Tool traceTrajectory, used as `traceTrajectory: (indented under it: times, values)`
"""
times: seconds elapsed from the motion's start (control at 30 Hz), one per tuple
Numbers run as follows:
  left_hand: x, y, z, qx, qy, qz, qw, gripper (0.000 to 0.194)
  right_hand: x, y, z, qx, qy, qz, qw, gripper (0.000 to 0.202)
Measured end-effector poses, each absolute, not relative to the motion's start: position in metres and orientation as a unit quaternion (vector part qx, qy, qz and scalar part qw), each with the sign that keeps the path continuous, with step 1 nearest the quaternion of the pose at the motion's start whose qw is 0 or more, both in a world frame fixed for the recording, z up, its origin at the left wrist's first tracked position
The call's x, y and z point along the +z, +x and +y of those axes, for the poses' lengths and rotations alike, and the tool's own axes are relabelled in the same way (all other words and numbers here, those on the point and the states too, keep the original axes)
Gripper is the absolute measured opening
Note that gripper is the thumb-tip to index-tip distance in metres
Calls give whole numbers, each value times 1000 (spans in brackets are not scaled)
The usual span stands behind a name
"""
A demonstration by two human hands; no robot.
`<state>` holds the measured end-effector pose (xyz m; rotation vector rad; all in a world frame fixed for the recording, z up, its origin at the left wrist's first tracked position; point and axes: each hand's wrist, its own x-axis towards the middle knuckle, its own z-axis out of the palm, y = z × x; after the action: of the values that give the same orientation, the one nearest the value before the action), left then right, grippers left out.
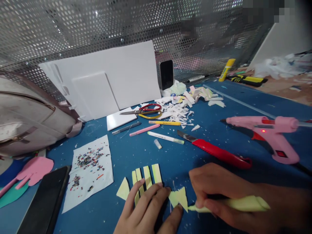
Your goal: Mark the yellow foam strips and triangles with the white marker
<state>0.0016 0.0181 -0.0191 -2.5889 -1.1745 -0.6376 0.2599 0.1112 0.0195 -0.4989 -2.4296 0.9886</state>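
My right hand (207, 191) is closed around a light yellow-green marker (243, 204), its tip touching the edge of a pale yellow-green jagged piece (179, 198) on the table. My left hand (148, 204) lies with fingers stretched over the pieces, the thumb on the jagged piece. Beyond its fingertips several pale green strips (147, 177) stick out side by side. A pale triangle (124, 189) lies to their left. The fingers partly cover the strips.
A red utility knife (216, 151) with its blade out and a lit pink glue gun (263, 128) lie right. Markers (165, 137), scissors (146, 111) and white scraps (177, 109) lie farther back. Left are a bead-covered sheet (102, 172) and a dark phone (46, 201).
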Motion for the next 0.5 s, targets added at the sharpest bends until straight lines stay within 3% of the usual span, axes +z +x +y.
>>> traceTrajectory:
  times: [0.17,0.3,0.5]
  values:
    - [-16,-2,18,-188,-895,-387,121,32,12,263,114,486,-261,-782,291,32]
    - [-11,-5,18,-154,-908,-370,125,36,11,263,117,513,-290,-728,350,38]
    - [-1,-4,24,-141,-906,-381,120,58,2,256,126,494,-328,-662,459,24]
